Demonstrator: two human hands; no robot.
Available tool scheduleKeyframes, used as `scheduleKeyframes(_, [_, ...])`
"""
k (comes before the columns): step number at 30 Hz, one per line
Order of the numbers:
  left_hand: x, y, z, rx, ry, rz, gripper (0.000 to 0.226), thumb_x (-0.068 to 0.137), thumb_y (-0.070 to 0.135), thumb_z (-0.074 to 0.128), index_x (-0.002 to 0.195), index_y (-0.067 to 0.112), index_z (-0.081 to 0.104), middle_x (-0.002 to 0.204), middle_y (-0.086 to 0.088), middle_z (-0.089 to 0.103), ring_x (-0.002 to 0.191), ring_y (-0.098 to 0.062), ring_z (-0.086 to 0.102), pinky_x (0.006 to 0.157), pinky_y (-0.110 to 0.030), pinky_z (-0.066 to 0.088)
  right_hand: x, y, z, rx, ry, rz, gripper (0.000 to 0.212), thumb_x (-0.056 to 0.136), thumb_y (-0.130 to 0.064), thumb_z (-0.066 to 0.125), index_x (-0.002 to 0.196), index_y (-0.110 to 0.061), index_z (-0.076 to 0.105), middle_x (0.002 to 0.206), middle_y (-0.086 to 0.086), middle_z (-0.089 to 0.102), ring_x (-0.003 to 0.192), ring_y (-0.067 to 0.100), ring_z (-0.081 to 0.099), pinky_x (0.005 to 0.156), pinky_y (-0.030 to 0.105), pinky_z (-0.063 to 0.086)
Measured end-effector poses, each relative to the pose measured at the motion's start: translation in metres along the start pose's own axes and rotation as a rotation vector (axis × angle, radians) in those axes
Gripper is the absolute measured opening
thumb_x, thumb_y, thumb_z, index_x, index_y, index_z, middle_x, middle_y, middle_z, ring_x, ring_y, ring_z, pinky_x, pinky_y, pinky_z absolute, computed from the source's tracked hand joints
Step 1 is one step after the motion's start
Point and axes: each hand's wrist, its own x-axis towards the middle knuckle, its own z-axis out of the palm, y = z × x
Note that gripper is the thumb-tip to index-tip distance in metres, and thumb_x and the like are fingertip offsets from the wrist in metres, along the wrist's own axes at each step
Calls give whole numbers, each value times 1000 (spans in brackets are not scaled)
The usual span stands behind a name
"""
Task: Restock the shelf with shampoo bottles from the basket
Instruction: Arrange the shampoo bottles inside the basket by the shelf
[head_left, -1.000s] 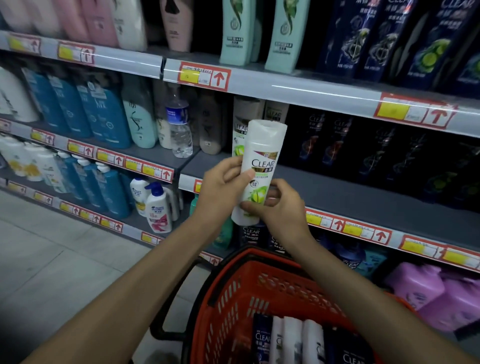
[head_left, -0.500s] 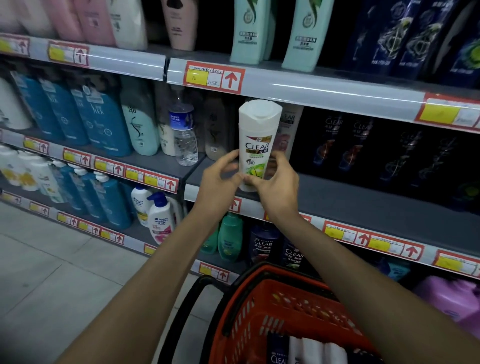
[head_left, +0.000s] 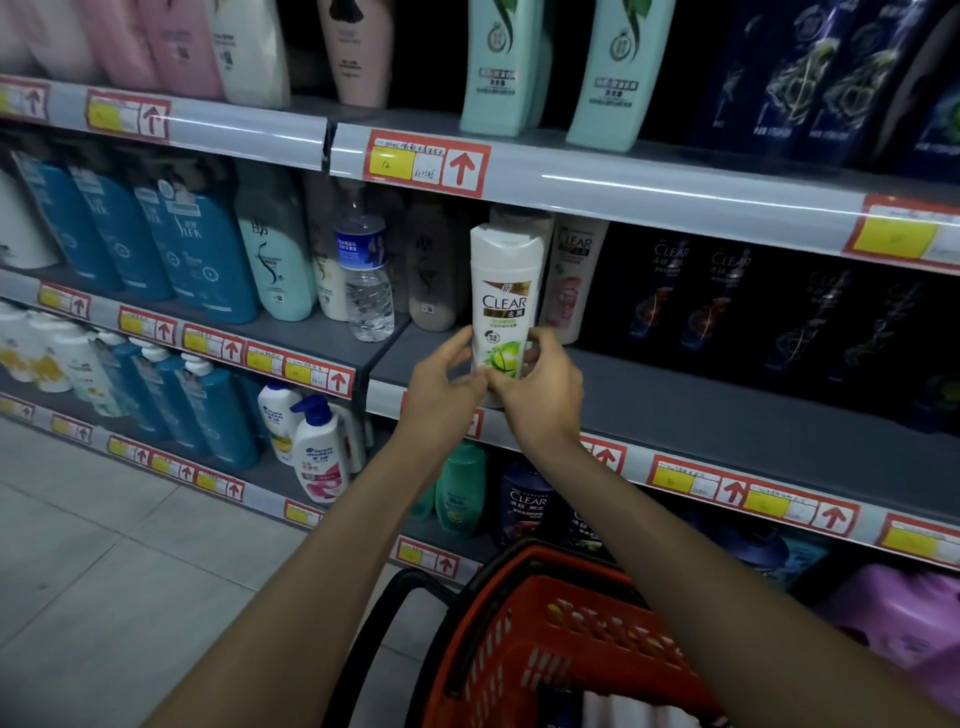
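Both arms extended forward and up; left hand (head_left: 441, 387) and right hand (head_left: 540, 392) raised side by side, fingers (head_left: 460, 345) curled inward in a grip.

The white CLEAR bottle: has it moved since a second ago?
Yes. The white CLEAR bottle, in the left hand and right hand, has gone up and in over the grey shelf, now upright before the pale CLEAR bottle.

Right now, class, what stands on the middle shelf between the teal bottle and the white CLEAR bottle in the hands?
Head view: a clear water bottle with a blue label, then a brownish bottle, with a cream one behind.
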Motion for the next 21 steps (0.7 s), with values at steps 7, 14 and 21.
scheduleKeyframes(7, [-7, 2, -2, 26, -35, -33, 56, 94, -7, 60, 136, 29, 55, 112, 14, 63, 100, 7, 60, 82, -20, 52, -5, -7, -6, 0, -67, 91, 54, 77, -16, 86, 123, -18, 58, 116, 2, 68, 107, 19, 66, 89, 37, 57])
scheduleKeyframes(14, [-19, 1, -14, 338, -90, -16, 53, 89, 6, 72, 138, 19, 56, 125, -1, 66, 89, -4, 64, 78, -25, 54, -25, -7, -66, -258, -260, 42, 75, 83, -28, 83, 147, -20, 45, 142, 7, 52, 131, 26, 51, 101, 33, 44])
scheduleKeyframes(21, [-63, 4, -3, 1127, -295, 251, 82, 83, 69, 57, 154, 36, 32, 153, 9, 41, 140, -18, 41, 108, -39, 44, -65, 10, -156, -595, -459, -34, 102, 75, -55, 82, 158, -25, 30, 161, 9, 24, 150, 29, 27, 119, 41, 34])
